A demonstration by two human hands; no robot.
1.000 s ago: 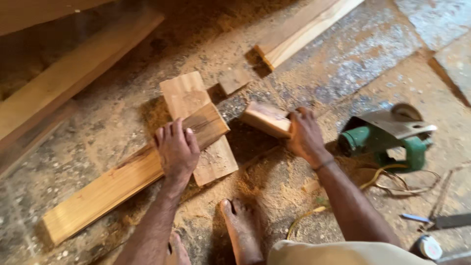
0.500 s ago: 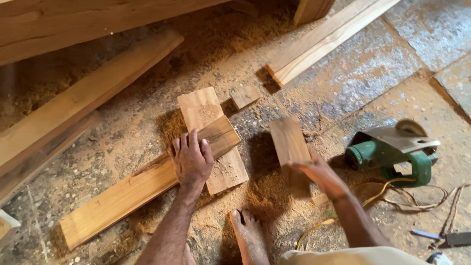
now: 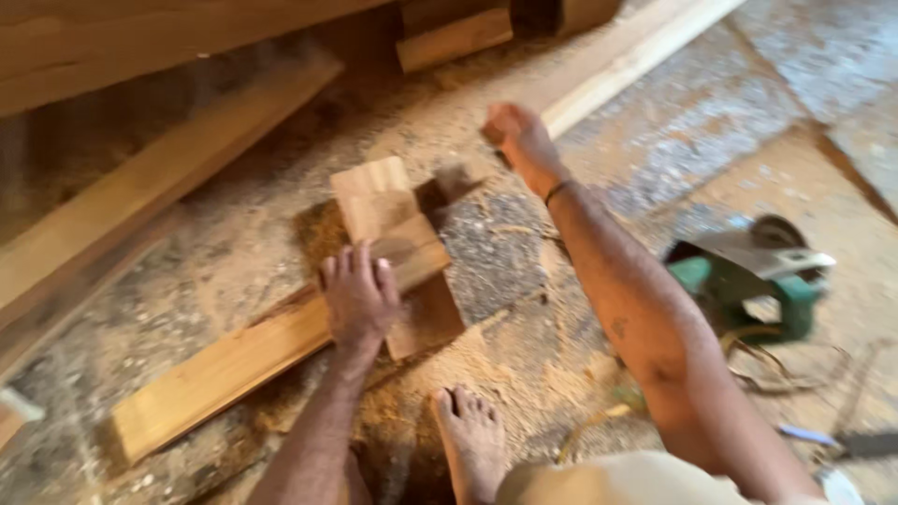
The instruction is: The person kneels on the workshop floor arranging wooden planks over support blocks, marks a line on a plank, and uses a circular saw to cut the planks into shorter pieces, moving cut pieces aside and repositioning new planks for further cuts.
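My left hand [image 3: 360,299] lies flat, fingers spread, on the end of a long light plank [image 3: 224,369]. That plank crosses a short wide board [image 3: 374,192] on the sawdust-covered floor. My right hand [image 3: 519,140] is stretched forward past the board, blurred, fingers curled, with no wood visible in it. A small dark offcut [image 3: 454,182] lies just right of the board, between the two hands. My bare foot [image 3: 468,440] stands in the sawdust below the plank.
A green power saw [image 3: 748,281] with a cord sits on the floor to the right. Long beams [image 3: 140,196] lie at the left, a pale timber [image 3: 645,56] runs at the top right, and a short block [image 3: 456,39] rests at the back.
My right hand held a short wood block beside the saw; it has swung forward and up, and the block is no longer in it. My left hand stays on the plank.
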